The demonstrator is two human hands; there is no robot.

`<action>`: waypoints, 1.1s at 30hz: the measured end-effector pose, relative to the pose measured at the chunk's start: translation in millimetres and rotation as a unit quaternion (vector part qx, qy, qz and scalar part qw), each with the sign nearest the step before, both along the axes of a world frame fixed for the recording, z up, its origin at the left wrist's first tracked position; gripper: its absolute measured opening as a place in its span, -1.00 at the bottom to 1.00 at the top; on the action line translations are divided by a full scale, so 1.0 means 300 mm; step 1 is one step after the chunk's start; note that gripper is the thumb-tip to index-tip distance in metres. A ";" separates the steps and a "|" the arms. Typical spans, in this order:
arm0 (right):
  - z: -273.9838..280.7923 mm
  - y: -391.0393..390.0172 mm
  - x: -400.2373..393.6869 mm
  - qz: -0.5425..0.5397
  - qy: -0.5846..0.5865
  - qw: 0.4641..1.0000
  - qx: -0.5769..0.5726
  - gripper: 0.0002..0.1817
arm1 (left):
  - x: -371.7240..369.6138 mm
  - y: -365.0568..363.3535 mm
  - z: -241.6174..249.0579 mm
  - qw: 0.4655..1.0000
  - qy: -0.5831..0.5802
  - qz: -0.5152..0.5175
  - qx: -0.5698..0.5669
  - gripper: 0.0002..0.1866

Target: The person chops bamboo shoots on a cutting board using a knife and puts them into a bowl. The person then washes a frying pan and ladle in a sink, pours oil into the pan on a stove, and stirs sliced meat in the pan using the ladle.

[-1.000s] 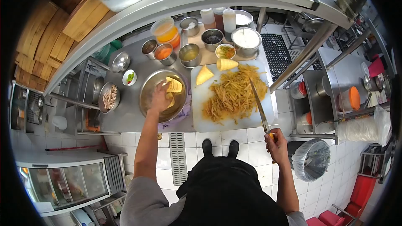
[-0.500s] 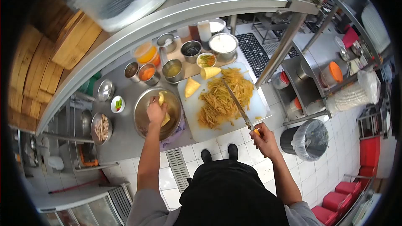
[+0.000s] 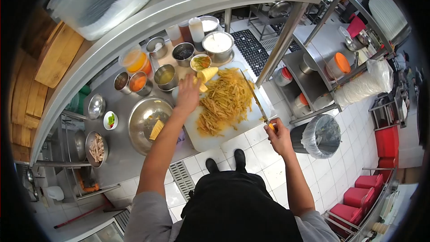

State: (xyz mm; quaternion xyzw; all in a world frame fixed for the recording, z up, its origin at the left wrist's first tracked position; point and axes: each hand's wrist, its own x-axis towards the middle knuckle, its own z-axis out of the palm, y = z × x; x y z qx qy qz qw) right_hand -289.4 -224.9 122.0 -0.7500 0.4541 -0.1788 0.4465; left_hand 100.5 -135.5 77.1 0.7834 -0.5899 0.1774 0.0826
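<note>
The white cutting board (image 3: 210, 139) lies on a steel counter (image 3: 127, 159) and carries one wide heap of yellow strips (image 3: 226, 101). At the board's far left corner the left hand (image 3: 188, 95) rests over a yellow wedge (image 3: 207, 74), fingers spread; whether they grip it cannot be told, since the hand hides most of it. At the board's right edge the right hand (image 3: 278, 135) is closed around the orange handle of one long knife (image 3: 254, 96), its blade lying across the heap. Left of the board stands one large steel bowl (image 3: 145, 116) with one yellow piece (image 3: 156, 129) inside. Beyond the board sit several small steel pots, their contents hard to make out. Below the board is white tiled floor with a lined bin (image 3: 319, 135) at the right.
</note>
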 end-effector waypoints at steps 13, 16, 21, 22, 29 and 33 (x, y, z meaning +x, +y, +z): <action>-0.088 -0.065 -0.077 0.006 -0.011 1.000 0.014 -0.75 | 0.061 0.665 -0.126 0.931 0.268 0.223 0.108 -0.38; -0.064 -0.079 -0.073 0.022 0.006 1.000 -0.015 -0.74 | 0.133 0.706 -0.132 0.886 0.401 0.232 -0.017 -0.45; -0.020 -0.114 -0.067 0.037 0.050 0.995 -0.079 -0.73 | 0.159 0.555 0.066 0.722 0.605 0.190 -0.275 -0.54; -0.033 -0.125 -0.070 0.035 0.056 0.994 -0.083 -0.74 | 0.131 0.478 0.121 0.738 0.602 0.172 -0.250 -0.53; -0.118 -0.255 0.013 0.092 0.083 0.976 -0.178 -0.69 | 0.043 0.159 0.077 0.873 0.470 0.106 -0.080 -0.44; -0.104 -0.344 0.106 0.095 0.098 0.969 -0.206 -0.69 | -0.095 0.131 0.085 0.956 0.241 0.091 -0.137 -0.47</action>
